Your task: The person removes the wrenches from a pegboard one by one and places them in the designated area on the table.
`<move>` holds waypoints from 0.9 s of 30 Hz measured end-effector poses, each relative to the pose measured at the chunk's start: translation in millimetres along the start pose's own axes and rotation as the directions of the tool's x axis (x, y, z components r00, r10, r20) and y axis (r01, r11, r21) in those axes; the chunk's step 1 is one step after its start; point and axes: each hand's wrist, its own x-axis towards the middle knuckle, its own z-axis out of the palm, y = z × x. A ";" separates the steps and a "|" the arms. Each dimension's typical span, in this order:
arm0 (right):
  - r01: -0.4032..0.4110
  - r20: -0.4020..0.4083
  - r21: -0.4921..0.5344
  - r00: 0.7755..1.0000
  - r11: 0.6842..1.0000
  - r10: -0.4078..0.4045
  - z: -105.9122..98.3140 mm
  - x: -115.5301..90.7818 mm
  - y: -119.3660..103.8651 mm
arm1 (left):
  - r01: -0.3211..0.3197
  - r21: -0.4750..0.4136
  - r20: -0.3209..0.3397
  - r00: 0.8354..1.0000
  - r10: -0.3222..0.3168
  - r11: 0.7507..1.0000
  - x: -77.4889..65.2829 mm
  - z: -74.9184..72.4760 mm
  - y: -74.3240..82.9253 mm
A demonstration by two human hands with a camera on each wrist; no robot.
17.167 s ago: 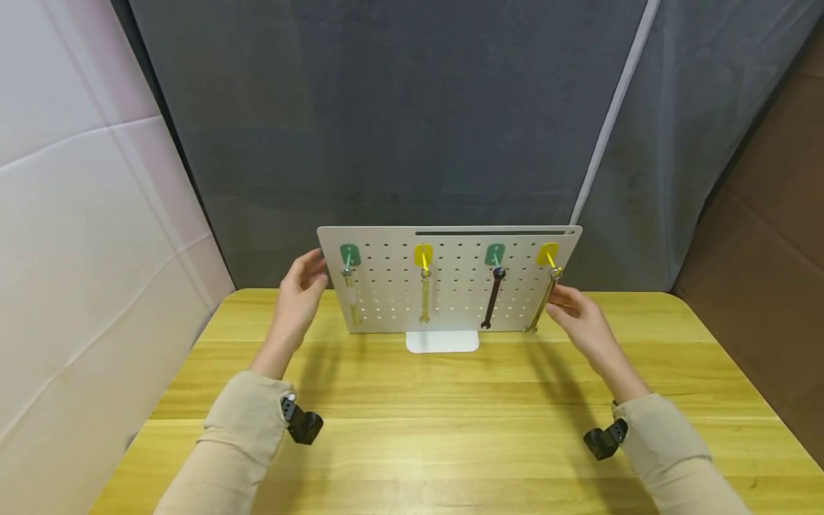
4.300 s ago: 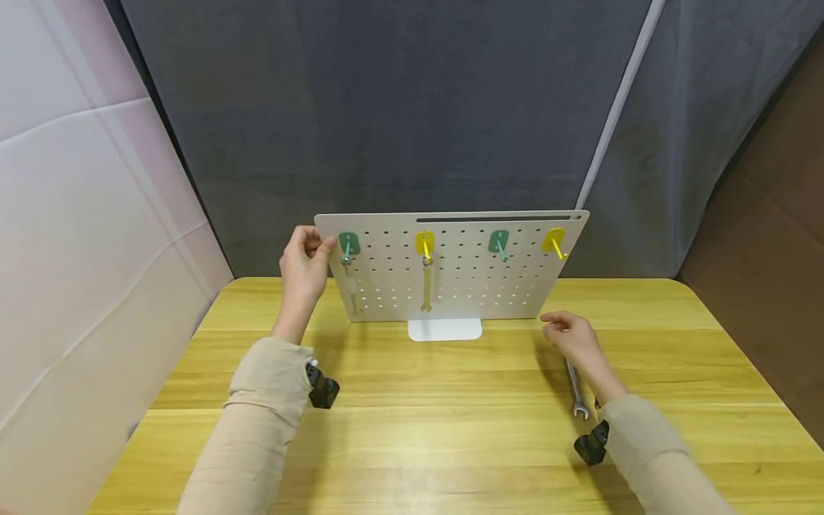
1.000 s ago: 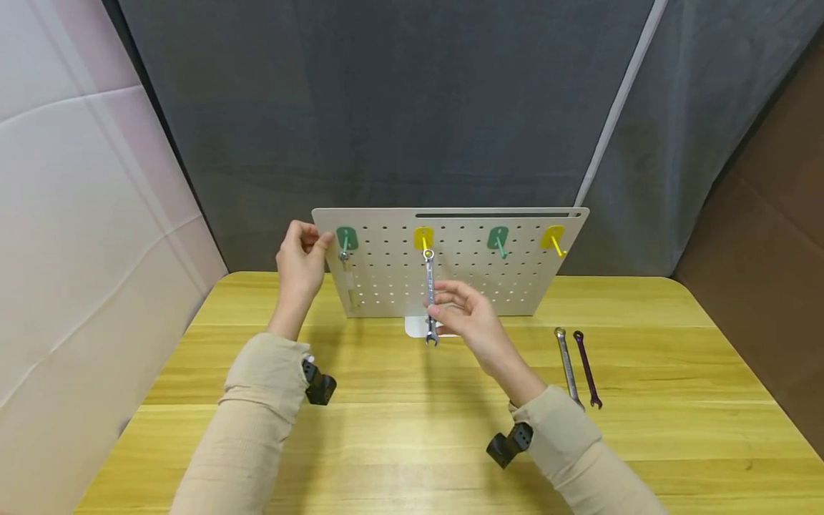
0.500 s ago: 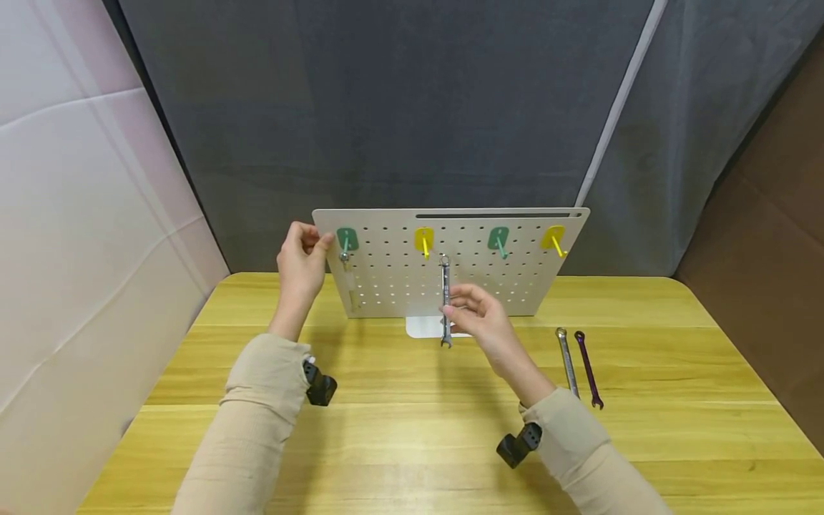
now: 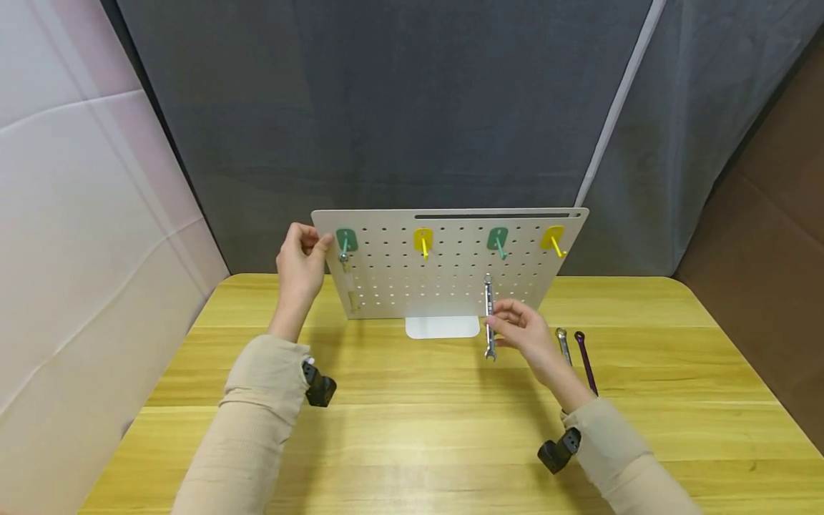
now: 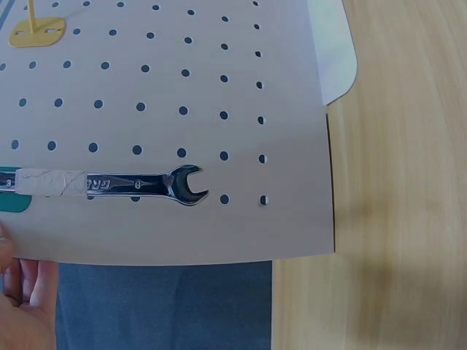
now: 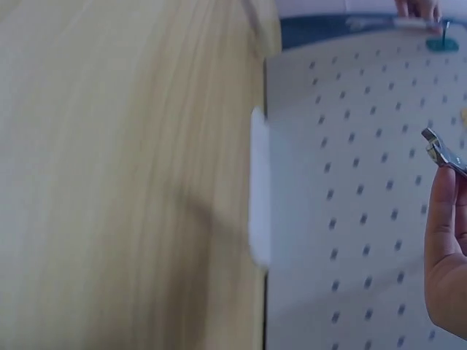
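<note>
My right hand (image 5: 524,335) pinches a silver combination wrench (image 5: 489,315), ring end up, in front of the right half of a white pegboard (image 5: 450,279). In the right wrist view, the open end of that wrench (image 7: 438,148) sticks out past the fingertips. My left hand (image 5: 301,268) grips the board's upper left edge between thumb and fingers. Near it another wrench (image 6: 139,184), with a pale wrap on its shank, hangs from the left green hook (image 5: 345,242). On the table, right of the board, lie a silver wrench (image 5: 563,345) and a dark purple wrench (image 5: 585,361), both partly behind my right arm.
Bare hooks on the board are a yellow hook (image 5: 423,242), a green hook (image 5: 498,241) and a yellow hook (image 5: 553,240) at the right. The board's white foot (image 5: 442,327) rests on the wooden table (image 5: 399,429). A dark curtain (image 5: 412,107) stands behind.
My right hand has taken the wrench off the left yellow hook and carried it right and slightly down. Earlier, the two right-hand wrenches went from their hooks to the table. My left hand stays put.
</note>
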 end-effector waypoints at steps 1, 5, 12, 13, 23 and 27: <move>-0.009 -0.005 -0.011 1.000 1.000 0.009 -5.7 -1.0 2.2 | 0.000 -0.002 0.003 1.000 0.000 1.000 0.0 -0.2 -0.1; -0.036 -0.028 -0.046 0.999 0.998 0.035 -29.9 -5.0 11.2 | 0.003 -0.005 0.010 1.000 -0.003 1.000 -0.2 -0.5 -0.4; -0.065 -0.062 -0.114 0.996 0.991 0.058 -73.5 -12.1 29.7 | 0.009 -0.006 0.026 1.000 -0.009 1.000 -0.6 -0.4 -0.6; -0.075 -0.061 -0.124 0.996 0.989 0.068 -79.6 -13.2 31.8 | 0.008 -0.006 0.025 1.000 -0.008 1.000 -0.6 -0.5 -0.6; -0.167 -0.110 -0.201 0.983 0.965 0.147 -127.3 -23.9 48.7 | 0.004 -0.005 0.026 1.000 -0.004 1.000 0.0 -1.0 -1.4; -0.213 -0.126 -0.246 0.974 0.946 0.187 -139.9 -27.2 56.1 | 0.007 -0.009 0.030 1.000 -0.007 1.000 0.1 -0.9 -1.6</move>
